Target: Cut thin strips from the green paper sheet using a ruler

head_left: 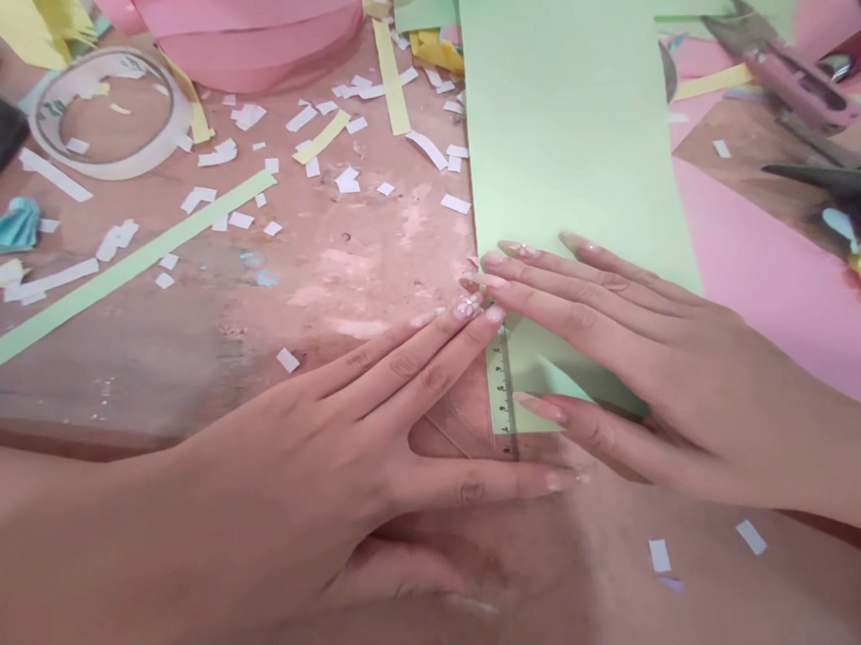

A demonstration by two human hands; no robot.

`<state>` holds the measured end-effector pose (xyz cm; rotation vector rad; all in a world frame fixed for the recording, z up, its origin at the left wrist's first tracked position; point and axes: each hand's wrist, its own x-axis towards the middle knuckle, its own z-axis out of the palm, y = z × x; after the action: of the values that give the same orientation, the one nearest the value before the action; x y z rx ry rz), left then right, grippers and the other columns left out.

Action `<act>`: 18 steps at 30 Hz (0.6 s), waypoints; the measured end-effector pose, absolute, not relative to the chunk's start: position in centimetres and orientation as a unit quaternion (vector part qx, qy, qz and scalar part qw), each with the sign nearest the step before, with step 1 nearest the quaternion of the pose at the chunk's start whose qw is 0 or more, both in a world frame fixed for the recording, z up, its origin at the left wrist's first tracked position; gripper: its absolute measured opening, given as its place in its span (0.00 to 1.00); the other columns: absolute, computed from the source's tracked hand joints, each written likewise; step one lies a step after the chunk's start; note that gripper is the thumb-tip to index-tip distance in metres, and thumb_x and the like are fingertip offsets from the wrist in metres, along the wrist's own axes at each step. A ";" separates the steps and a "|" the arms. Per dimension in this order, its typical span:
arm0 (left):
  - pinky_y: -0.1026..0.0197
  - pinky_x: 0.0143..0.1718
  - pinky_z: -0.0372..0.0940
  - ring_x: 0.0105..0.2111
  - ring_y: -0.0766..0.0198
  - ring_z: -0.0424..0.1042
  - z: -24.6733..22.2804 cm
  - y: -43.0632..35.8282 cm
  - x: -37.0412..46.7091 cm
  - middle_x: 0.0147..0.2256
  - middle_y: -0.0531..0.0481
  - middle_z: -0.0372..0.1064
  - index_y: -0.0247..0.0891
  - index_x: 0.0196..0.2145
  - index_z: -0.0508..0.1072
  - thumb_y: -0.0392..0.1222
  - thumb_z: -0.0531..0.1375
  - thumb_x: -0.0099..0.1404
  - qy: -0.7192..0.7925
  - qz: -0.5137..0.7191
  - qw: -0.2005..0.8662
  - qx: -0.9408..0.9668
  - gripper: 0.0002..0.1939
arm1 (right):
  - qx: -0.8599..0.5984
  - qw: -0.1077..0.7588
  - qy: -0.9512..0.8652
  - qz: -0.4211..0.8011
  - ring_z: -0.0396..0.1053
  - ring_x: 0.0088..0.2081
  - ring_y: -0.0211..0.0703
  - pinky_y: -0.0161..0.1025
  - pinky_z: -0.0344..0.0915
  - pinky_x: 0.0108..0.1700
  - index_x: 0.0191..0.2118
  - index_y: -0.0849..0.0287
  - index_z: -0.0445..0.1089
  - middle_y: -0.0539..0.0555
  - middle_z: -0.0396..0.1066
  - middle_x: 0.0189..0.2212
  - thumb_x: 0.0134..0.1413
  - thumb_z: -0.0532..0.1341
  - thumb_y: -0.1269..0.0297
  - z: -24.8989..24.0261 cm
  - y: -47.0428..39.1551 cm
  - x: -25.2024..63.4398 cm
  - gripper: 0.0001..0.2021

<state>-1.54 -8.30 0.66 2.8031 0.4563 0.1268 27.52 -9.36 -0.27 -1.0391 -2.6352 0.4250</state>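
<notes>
A sheet of light green paper (567, 107) lies lengthwise on the table, its near end under my hands. Along its lower left edge rests a clear ruler (505, 386) with black markings, partly covered by my fingers. My left hand (336, 447) is flat with fingers stretched out, its fingertips on the ruler at the paper's left edge. My right hand (646, 357) lies spread over the green paper, its fingertips by the left edge and its thumb beside the ruler. The fingertips of both hands meet near the ruler's upper visible part.
A roll of tape (114, 163) lies at the upper left, near a pink rounded object (255, 30). A green strip (118, 276) and white scraps are scattered leftward. On the right are a pink utility knife (788, 71), black-bladed scissors (833, 176) and pink paper (790, 307).
</notes>
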 end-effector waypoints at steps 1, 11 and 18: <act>0.42 0.73 0.57 0.78 0.45 0.44 0.7 -8.2 -1.5 0.79 0.46 0.44 0.63 0.75 0.57 0.66 0.57 0.75 0.157 0.044 0.150 0.975 0.36 | -0.360 0.138 -0.911 0.148 0.54 0.77 0.57 0.64 0.49 0.79 0.78 0.56 0.50 0.54 0.54 0.77 0.72 0.57 0.60 -0.3 -9.4 27.5 0.34; 0.42 0.74 0.56 0.78 0.46 0.45 0.1 -9.0 -1.5 0.79 0.43 0.43 0.62 0.76 0.57 0.67 0.55 0.76 0.176 0.074 0.145 0.971 0.35 | -0.363 0.144 -0.907 0.158 0.55 0.76 0.60 0.65 0.48 0.79 0.78 0.55 0.50 0.55 0.56 0.76 0.72 0.57 0.59 -0.3 -9.4 27.5 0.34; 0.40 0.73 0.58 0.78 0.44 0.45 0.3 -8.6 -1.5 0.78 0.45 0.44 0.63 0.74 0.60 0.68 0.58 0.74 0.173 0.060 0.158 0.970 0.35 | -0.373 0.131 -0.903 0.168 0.55 0.76 0.60 0.68 0.49 0.78 0.79 0.50 0.49 0.53 0.58 0.76 0.73 0.56 0.58 0.0 -9.5 27.3 0.34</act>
<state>-1.45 -8.62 0.33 2.7753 0.4953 0.1725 27.27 -9.52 -0.05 -1.0815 -2.6222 0.4876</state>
